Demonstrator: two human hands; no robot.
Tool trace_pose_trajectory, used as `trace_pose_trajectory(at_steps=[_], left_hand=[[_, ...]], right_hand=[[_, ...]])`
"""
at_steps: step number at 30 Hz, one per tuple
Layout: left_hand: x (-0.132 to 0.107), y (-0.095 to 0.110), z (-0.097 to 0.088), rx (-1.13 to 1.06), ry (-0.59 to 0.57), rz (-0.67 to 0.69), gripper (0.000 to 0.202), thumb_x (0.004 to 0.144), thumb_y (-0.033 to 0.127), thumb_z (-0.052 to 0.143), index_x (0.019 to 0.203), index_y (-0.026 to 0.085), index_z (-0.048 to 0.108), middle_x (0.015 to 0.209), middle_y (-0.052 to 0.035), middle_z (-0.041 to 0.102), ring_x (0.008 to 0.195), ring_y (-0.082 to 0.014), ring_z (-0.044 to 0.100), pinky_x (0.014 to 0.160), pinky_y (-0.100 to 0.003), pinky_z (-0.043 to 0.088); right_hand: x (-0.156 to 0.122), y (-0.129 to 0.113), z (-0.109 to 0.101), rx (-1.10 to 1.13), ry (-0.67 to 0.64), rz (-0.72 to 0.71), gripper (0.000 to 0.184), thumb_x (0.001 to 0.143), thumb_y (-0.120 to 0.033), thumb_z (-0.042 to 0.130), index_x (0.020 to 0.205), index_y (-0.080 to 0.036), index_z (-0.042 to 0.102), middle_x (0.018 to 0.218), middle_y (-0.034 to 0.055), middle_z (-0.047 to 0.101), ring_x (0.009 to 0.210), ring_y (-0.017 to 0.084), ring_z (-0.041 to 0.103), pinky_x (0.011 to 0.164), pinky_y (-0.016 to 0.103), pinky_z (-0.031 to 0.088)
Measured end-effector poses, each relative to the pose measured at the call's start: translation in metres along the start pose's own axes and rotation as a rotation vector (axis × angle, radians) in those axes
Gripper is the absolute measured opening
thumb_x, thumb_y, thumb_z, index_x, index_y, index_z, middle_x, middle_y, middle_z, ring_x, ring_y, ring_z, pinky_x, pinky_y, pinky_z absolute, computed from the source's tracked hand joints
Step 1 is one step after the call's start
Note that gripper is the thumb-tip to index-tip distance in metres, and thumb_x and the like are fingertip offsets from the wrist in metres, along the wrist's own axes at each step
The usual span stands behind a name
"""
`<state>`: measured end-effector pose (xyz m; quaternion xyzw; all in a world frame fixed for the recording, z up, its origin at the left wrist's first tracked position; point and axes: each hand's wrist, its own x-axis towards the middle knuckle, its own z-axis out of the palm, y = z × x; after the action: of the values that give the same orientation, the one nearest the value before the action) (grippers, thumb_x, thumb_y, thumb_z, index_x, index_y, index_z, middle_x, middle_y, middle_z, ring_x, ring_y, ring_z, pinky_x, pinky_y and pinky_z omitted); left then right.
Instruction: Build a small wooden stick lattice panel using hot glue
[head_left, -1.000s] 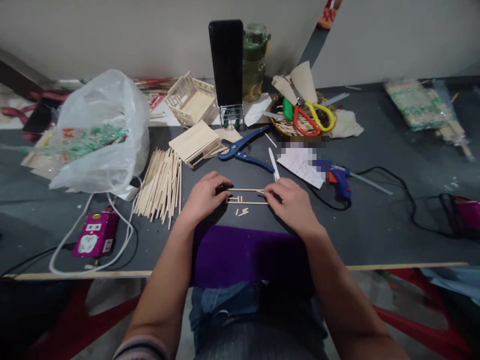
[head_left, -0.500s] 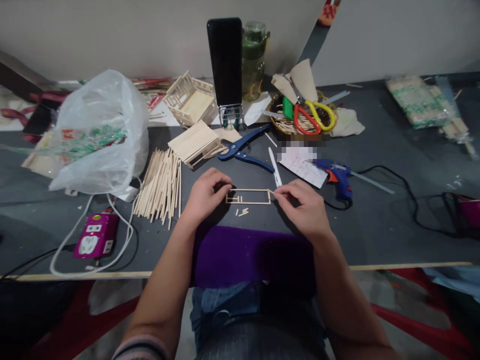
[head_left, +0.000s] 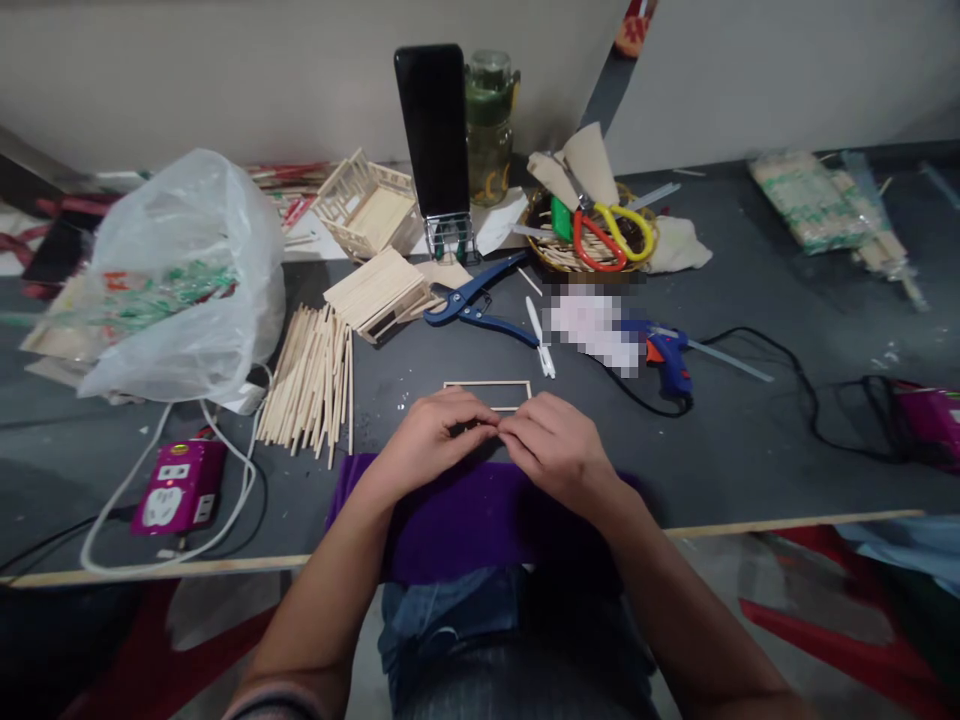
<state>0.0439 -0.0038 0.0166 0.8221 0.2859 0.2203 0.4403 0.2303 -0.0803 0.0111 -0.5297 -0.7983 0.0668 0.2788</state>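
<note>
My left hand and my right hand meet just in front of a small rectangular frame of thin wooden sticks lying on the dark table. Both hands are closed, fingertips pinched together and touching each other; whatever is between them is too small or hidden to make out. The near part of the frame is covered by my fingers, as is the spot with the short stick pieces. A purple cloth lies under my wrists at the table edge.
Left are a pile of wooden sticks, a plastic bag and a purple power socket. Behind the frame lie a blue cutter and a white pen. A blue glue gun with its cord is right; a phone stands behind.
Both hands have left the ends of the stick frame and come together in front of it. The view has shifted slightly, so things on the table appear farther left.
</note>
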Motion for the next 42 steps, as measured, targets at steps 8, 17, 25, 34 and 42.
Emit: trace_pose_trajectory(at_steps=[8,17,25,34,42], left_hand=[[-0.007,-0.024,-0.019,-0.352,0.423,-0.423,0.021,0.076,0.033,0.072,0.091,0.019,0.077,0.075,-0.0028,0.071,0.065,-0.0136,0.061,0.061,-0.024,0.048],[-0.006,-0.027,-0.022,-0.485,0.466,-0.484,0.029,0.073,0.037,0.072,0.092,0.017,0.077,0.067,-0.0009,0.065,0.055,-0.0094,0.05,0.051,-0.021,0.043],[-0.024,-0.022,-0.01,-0.515,0.455,-0.524,0.024,0.072,0.037,0.074,0.086,0.017,0.074,0.071,-0.002,0.066,0.06,-0.011,0.054,0.054,-0.022,0.043],[-0.042,-0.014,0.011,-0.229,0.426,-0.461,0.015,0.08,0.029,0.065,0.086,0.019,0.074,0.078,-0.0033,0.068,0.067,-0.0133,0.06,0.06,-0.024,0.047],[-0.041,-0.014,0.012,-0.567,0.356,-0.62,0.024,0.076,0.039,0.071,0.086,0.016,0.07,0.068,-0.0038,0.069,0.062,-0.0135,0.062,0.052,-0.021,0.044]], right_hand=[[-0.002,-0.005,0.016,-0.035,-0.048,0.0,0.025,0.097,-0.015,0.048,0.082,-0.019,0.068,0.075,0.0042,0.061,0.073,0.017,0.05,0.065,0.03,0.036],[-0.01,-0.001,0.028,-0.163,-0.147,-0.077,0.022,0.095,-0.013,0.051,0.081,-0.017,0.067,0.077,0.0055,0.059,0.073,0.018,0.047,0.065,0.031,0.035],[-0.01,0.0,0.029,-0.152,-0.135,-0.027,0.021,0.096,-0.014,0.05,0.084,-0.019,0.067,0.079,0.0061,0.06,0.076,0.018,0.048,0.064,0.031,0.035],[-0.012,0.002,0.029,-0.123,-0.145,-0.032,0.023,0.096,-0.014,0.05,0.081,-0.019,0.067,0.078,0.0054,0.061,0.076,0.018,0.049,0.065,0.03,0.036],[-0.018,0.004,0.017,-0.059,-0.027,0.092,0.02,0.096,-0.017,0.051,0.083,-0.02,0.067,0.079,0.0048,0.064,0.079,0.018,0.054,0.067,0.03,0.039]])
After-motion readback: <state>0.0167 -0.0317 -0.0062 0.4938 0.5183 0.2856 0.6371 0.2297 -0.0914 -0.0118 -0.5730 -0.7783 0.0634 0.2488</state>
